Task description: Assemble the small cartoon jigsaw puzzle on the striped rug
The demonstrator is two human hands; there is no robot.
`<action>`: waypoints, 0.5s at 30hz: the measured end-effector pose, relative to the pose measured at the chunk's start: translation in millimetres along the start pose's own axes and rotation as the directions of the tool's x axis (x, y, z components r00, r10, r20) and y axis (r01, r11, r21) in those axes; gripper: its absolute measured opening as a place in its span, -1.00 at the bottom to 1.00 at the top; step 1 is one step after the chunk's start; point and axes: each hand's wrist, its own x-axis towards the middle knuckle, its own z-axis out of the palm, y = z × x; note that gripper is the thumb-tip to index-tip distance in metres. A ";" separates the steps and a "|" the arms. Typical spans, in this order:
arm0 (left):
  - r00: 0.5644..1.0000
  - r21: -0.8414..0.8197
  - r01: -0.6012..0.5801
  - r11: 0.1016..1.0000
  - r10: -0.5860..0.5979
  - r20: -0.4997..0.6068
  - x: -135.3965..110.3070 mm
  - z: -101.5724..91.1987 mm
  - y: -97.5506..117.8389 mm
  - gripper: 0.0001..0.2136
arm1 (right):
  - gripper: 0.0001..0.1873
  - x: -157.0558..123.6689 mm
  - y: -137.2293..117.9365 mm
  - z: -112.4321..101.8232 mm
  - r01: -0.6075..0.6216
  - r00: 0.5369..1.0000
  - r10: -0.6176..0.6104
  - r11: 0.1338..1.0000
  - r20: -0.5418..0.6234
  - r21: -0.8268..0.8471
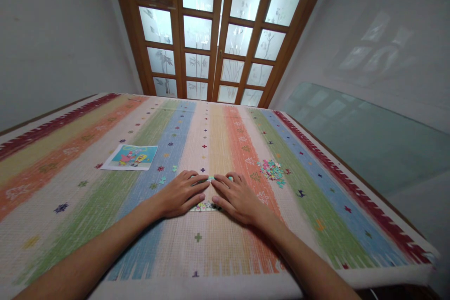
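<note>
A partly joined jigsaw puzzle (pixel 205 206) lies flat on the cloth, mostly covered by both hands. Its lower strip shows below my thumbs, and a bit of its upper edge shows at my fingertips. My left hand (pixel 182 193) rests palm down over the left side, fingers stretched out and slightly apart. From the right, my right hand (pixel 237 197) mirrors it, its fingertips almost meeting those of the left. Whether either hand pinches a piece is hidden. Two loose turquoise puzzle pieces (pixel 162 180) lie just left of my left hand.
A heap of loose puzzle pieces (pixel 272 171) lies to the right. At the left is a picture card (pixel 135 157) with two cartoon figures. A striped tablecloth (pixel 183 248) covers the table. Beyond stand wooden glazed doors (pixel 215 47); a glass panel (pixel 365 126) leans along the right wall.
</note>
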 end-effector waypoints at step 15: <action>0.999 -0.058 0.046 0.997 -0.047 -0.014 -0.7 -2.3 -0.3 -0.68 | -0.48 0.0 -1.3 4.2 -0.025 0.999 0.026 0.999 -0.020 0.022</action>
